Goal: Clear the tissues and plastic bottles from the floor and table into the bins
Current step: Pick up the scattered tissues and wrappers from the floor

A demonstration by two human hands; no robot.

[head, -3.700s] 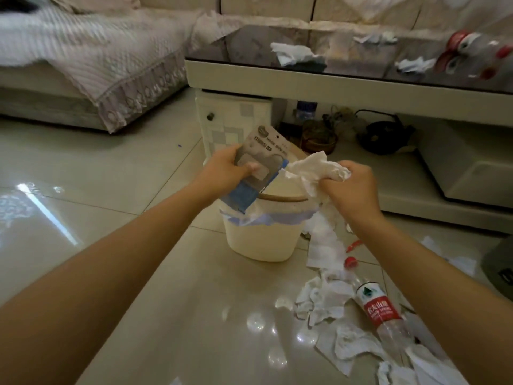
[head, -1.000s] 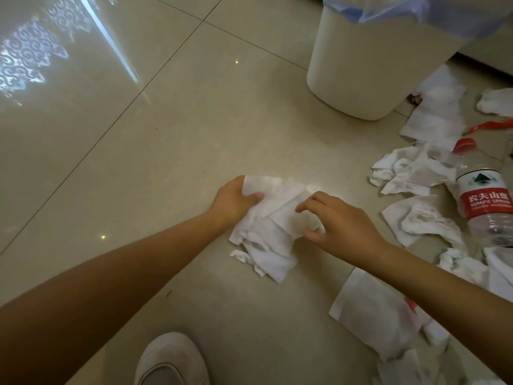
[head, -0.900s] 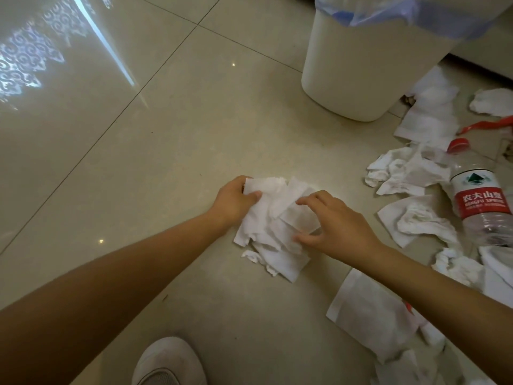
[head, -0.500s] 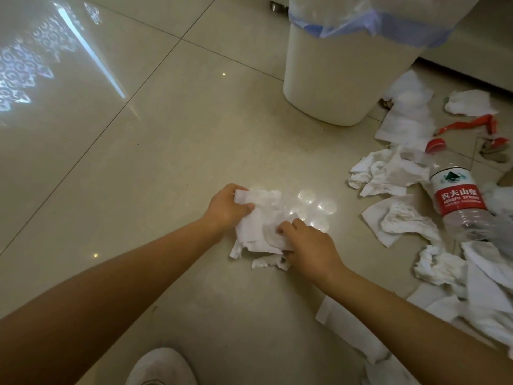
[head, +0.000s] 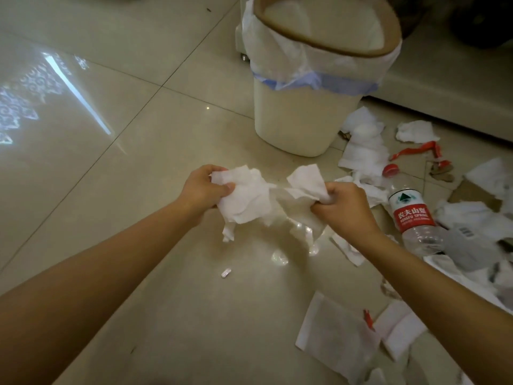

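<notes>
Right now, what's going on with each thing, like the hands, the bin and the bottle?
Left hand: gripping a tissue bunch, lifted off the floor.
Right hand: gripping another tissue wad.
Bin: upright, open, bag-lined.
Bottle: lying on the floor, capped.
Loose tissues: scattered, crumpled on the floor.

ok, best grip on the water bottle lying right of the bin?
Probably around the red-labelled middle of the water bottle, coming from above. It lies on its side, red cap toward the bin, its base half buried among tissues; the label band is exposed.
</notes>
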